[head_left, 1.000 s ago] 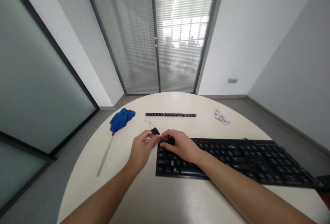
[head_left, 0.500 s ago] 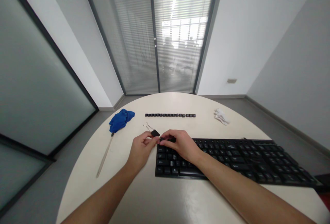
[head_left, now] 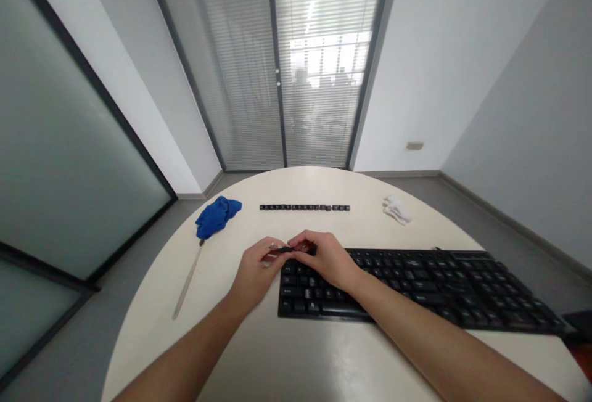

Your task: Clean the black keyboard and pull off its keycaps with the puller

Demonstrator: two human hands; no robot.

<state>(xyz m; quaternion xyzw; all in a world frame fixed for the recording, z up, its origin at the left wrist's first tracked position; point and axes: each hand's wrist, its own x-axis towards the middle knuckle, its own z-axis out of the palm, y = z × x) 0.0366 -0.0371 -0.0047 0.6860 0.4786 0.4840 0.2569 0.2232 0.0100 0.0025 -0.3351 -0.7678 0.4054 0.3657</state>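
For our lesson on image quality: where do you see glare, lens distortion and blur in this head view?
Head view: the blinds blow out white; the table shows soft sheen; wall edges bow, wide-angle; the binder clip between left hand and right hand is too small to read sharply.

An office meeting room — frosted glass partitions (head_left: 69, 143) at left, slatted blinds (head_left: 296, 63) top centre, a round table (head_left: 287, 352) bearing a keyboard (head_left: 416, 285).

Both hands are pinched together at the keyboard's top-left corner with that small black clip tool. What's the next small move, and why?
Probably lift gently straight up. The left hand and right hand meet on the clip tool at the keyboard corner, and a row of keycaps already lies beyond.
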